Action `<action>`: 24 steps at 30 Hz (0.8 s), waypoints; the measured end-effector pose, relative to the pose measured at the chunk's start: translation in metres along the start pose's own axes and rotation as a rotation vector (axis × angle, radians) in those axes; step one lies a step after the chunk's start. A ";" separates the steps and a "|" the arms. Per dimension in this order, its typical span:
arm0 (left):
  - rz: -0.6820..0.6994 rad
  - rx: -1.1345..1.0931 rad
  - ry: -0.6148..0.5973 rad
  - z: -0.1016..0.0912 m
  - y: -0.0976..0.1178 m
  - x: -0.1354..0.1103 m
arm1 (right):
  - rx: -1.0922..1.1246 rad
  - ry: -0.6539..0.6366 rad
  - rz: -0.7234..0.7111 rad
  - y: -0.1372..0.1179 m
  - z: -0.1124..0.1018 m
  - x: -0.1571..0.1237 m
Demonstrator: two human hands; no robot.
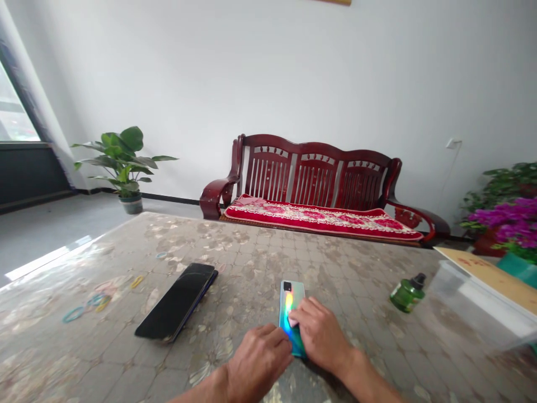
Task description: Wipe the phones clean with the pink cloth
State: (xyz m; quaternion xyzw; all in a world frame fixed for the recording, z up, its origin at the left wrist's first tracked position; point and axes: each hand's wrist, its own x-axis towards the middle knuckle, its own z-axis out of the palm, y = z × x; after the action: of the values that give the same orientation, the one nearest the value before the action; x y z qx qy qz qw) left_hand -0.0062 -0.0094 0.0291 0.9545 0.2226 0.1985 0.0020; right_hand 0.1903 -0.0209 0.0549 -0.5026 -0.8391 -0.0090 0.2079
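A smartphone (296, 291) with a shiny silver-to-blue-green back lies face down on the table, its dark square camera block at the far left corner. My left hand (262, 355) is closed at the phone's near left edge, its fingertips gripping it there. Over the phone's right side is my right hand (321, 333), fingers curled and pressed against the back. A small pale bit shows at its fingertips, too small to name. The lower part of the phone is partly hidden by both hands.
Left of the hands lies a large black-screened device (178, 302) on something dark blue. Colored bands (73, 314) are further left. To the right stand a green bottle (406, 294) and a clear plastic box (470, 305). A wooden bench (316, 173) is behind the patterned table (247, 263).
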 end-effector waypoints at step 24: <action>0.171 0.289 -0.402 -0.032 -0.062 0.093 | 0.147 0.187 -0.140 0.006 0.010 -0.006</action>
State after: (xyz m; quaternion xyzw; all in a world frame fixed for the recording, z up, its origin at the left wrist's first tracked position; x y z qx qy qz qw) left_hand 0.0317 0.0838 0.0875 0.9805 0.1624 -0.0294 -0.1068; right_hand 0.1943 -0.0212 0.0423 -0.4230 -0.8476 -0.0087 0.3204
